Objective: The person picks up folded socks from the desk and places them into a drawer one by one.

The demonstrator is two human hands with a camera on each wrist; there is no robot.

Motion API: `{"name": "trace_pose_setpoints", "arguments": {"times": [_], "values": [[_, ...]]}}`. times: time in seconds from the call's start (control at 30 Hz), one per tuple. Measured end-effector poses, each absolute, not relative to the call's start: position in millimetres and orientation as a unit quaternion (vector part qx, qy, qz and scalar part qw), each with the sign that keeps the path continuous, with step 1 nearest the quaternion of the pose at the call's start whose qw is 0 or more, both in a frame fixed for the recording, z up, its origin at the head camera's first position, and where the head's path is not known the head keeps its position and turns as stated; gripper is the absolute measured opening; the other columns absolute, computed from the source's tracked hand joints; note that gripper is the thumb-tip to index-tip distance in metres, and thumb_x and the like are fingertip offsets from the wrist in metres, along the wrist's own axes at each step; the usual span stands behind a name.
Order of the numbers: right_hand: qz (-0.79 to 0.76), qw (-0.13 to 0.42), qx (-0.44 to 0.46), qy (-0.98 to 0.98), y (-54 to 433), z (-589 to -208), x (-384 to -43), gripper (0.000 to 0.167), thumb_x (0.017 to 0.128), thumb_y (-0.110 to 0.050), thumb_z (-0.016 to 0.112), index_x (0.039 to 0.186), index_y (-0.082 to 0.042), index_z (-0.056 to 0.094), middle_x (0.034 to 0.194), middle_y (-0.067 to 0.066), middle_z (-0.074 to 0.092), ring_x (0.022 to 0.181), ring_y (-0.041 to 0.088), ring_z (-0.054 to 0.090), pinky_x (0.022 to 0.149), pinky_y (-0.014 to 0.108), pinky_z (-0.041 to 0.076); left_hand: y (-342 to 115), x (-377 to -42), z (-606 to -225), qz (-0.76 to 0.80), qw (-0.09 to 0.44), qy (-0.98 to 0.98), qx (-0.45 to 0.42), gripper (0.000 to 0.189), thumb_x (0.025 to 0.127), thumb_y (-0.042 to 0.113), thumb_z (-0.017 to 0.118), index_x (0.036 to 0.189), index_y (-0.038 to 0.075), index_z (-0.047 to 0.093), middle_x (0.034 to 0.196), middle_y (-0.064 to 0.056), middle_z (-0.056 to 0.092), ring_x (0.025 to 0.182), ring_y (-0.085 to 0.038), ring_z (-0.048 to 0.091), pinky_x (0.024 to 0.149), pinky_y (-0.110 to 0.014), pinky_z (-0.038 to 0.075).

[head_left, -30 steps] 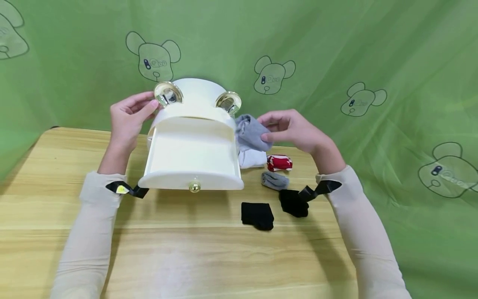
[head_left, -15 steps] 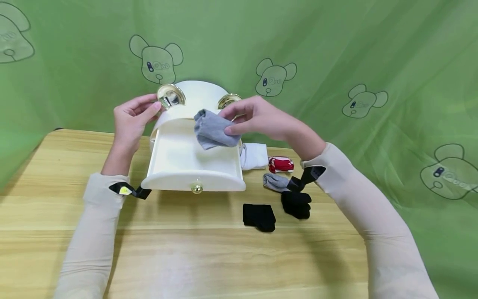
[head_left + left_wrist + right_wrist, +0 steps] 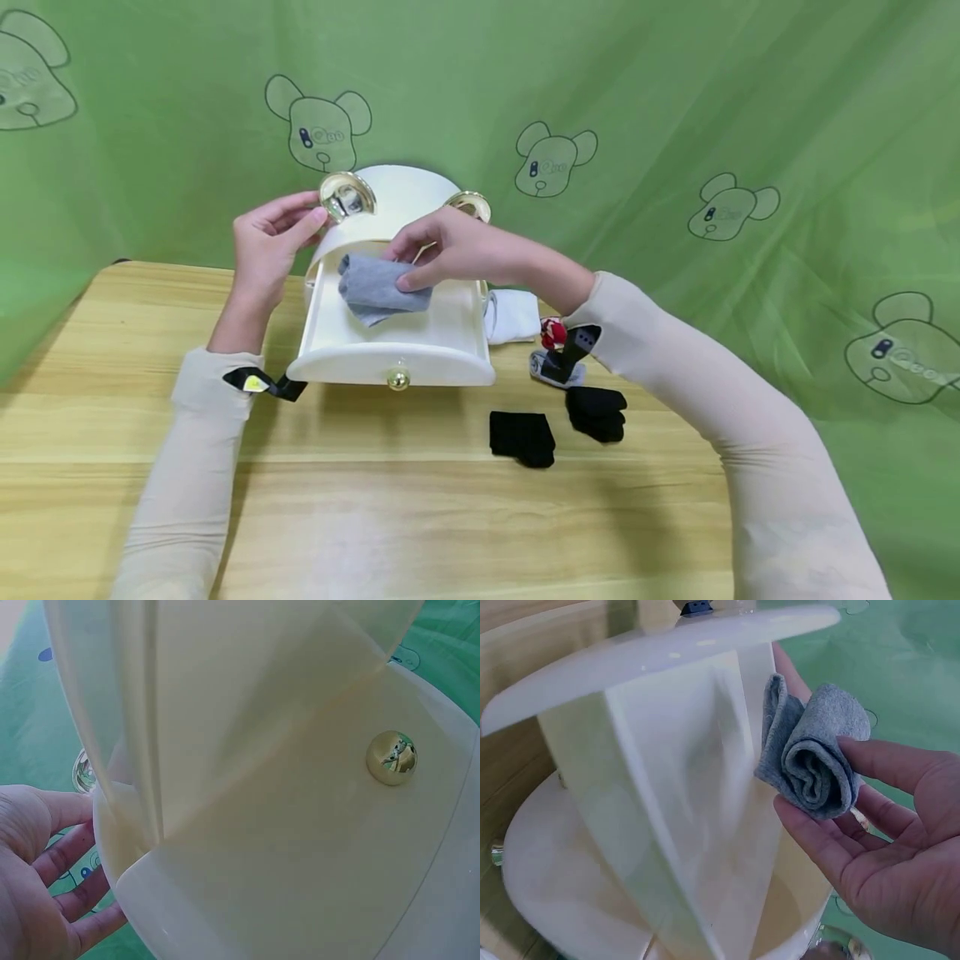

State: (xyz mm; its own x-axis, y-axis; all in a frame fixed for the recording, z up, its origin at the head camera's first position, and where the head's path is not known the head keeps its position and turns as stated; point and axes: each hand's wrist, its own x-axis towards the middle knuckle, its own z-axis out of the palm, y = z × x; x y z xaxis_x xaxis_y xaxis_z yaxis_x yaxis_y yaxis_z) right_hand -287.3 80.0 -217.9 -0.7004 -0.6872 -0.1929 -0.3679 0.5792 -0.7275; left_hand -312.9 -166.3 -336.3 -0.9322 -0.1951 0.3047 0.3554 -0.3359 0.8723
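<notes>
In the head view, my right hand (image 3: 453, 250) pinches a rolled grey sock (image 3: 367, 287) between thumb and fingers, over the pulled-out drawer (image 3: 450, 325) of a white cabinet (image 3: 405, 192). The right wrist view shows the spiral end of the grey sock (image 3: 814, 761) beside the drawer. My left hand (image 3: 270, 237) rests at the cabinet's upper left, by a round gold ear (image 3: 347, 197). Its fairly straight fingers (image 3: 79, 900) touch the cabinet's side in the left wrist view. A gold knob (image 3: 397, 379) sits on the drawer front.
Right of the cabinet on the wooden table (image 3: 360, 517) lie a white folded sock (image 3: 512, 317), a red-and-white rolled one (image 3: 553, 332), another grey one (image 3: 551, 371) partly hidden by the wrist camera, and black socks (image 3: 522, 437). A green curtain (image 3: 637, 100) hangs behind.
My right hand has carried the grey sock leftward from beside the cabinet to over the open drawer. The left hand has kept its place at the cabinet's side.
</notes>
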Motion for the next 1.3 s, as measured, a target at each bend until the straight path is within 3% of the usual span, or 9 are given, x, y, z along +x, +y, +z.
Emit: {"name": "trace_pose_setpoints", "arguments": {"times": [0.67,1.3], "values": [[-0.278,0.232,-0.363,0.859,55,-242,-286,0.026,0.089,-0.001,0.077,0.114,-0.002,0.072,0.101,0.01,0.074,0.096,0.018,0.067,0.091,0.024,0.062,-165,-314,-335,-0.81,0.17,-0.556,-0.077,0.021,0.087,0.001,0.079,0.107,0.008,0.078,0.09,0.003,0.079,0.081,-0.012,0.074,0.076,-0.023,0.067],[-0.254,0.228,-0.362,0.867,52,-238,-284,0.028,0.089,-0.003,0.077,0.117,0.0,0.071,0.112,0.013,0.076,0.103,0.02,0.072,0.093,0.022,0.062,-169,-316,-336,-0.814,0.17,-0.549,-0.082,0.022,0.086,0.001,0.08,0.107,0.007,0.078,0.09,0.002,0.079,0.08,-0.012,0.075,0.074,-0.023,0.067]]}}
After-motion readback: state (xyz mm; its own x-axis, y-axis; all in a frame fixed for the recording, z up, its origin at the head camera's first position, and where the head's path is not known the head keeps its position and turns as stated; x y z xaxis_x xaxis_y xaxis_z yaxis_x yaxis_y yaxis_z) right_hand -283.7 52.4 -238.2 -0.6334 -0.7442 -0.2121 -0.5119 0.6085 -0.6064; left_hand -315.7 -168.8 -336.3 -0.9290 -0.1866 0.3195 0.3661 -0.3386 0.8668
